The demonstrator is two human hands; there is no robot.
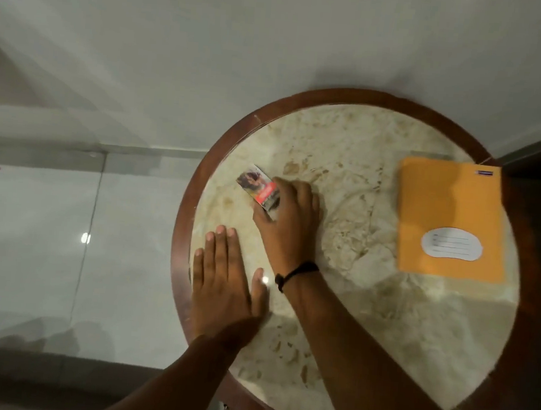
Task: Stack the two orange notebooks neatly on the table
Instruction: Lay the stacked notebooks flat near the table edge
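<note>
Orange notebook: flat, closed, white label.

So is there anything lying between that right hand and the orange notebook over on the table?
Nothing visible does. The right hand is closed on a small printed box near the table's left side, and only bare marble separates it from the orange notebook at the right edge.
</note>
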